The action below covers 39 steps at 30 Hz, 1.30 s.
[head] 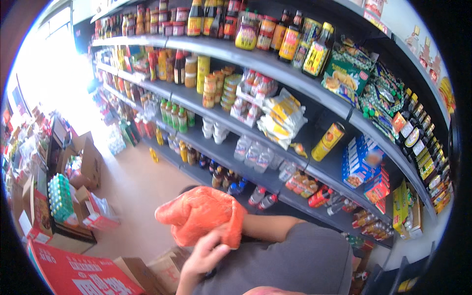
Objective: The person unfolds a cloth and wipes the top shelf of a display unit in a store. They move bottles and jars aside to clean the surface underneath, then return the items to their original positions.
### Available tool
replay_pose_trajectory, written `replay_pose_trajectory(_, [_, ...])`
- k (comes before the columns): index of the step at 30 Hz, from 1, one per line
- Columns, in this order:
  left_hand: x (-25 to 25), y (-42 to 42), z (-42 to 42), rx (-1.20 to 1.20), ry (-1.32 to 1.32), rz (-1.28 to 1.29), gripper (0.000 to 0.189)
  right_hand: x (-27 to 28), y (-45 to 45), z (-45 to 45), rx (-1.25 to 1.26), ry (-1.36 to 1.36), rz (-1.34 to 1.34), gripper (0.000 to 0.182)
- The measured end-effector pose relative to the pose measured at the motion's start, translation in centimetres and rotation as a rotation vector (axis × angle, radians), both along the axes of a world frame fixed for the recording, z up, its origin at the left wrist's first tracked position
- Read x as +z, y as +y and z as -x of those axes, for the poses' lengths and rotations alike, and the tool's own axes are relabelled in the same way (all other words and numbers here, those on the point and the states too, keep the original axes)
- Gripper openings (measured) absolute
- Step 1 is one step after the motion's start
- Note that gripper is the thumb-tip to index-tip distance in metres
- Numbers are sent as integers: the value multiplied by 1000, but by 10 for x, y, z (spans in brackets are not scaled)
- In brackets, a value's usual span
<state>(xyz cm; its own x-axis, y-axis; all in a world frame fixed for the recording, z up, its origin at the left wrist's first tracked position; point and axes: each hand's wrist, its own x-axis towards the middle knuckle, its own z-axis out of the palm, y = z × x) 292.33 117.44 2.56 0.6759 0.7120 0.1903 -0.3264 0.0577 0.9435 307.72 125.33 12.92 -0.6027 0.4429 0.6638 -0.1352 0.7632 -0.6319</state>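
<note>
An orange cloth mitt or glove [199,217] covers the end of my right forearm, in front of my grey shirt [280,258]. My right hand is hidden inside the cloth, so its fingers do not show. A blunt, thumb-like bulge sticks out at the mitt's left side. From below, my left hand [210,249] reaches up to the mitt's folded cuff [236,226]. Its fingers are pinched on that edge, somewhat blurred, with the thumb lying just under it.
Grey shop shelves [221,44] with sauce bottles, jars and cans run along the right. Open cardboard boxes [86,158] and green-wrapped bottles [61,199] stand at the left. A red printed box [84,269] is at lower left. Tiled floor [129,188] lies between.
</note>
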Motion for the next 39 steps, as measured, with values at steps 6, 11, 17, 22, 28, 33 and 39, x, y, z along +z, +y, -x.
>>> replay_pose_trajectory(6, [19,96,-6,-343,82,23,53,40,58,-59,318,-118,431,27])
replay_pose_trajectory(11, [25,230,-97,-658,-63,-500,46,51,107,-142,125,-19,418,26])
replay_pose_trajectory(17, [284,327,-239,-924,325,-1041,44,221,205,-258,74,143,409,26])
replay_pose_trajectory(22, [447,348,-259,-778,151,-880,42,373,229,-298,102,258,430,27])
replay_pose_trajectory(28, [481,367,-209,-538,-24,-235,35,445,231,-293,70,112,796,29])
replay_pose_trajectory(33, [499,356,-216,-501,49,-10,31,374,244,-310,491,533,212,31])
replay_pose_trajectory(39, [480,362,-210,-339,138,102,45,460,212,-328,385,432,-106,34])
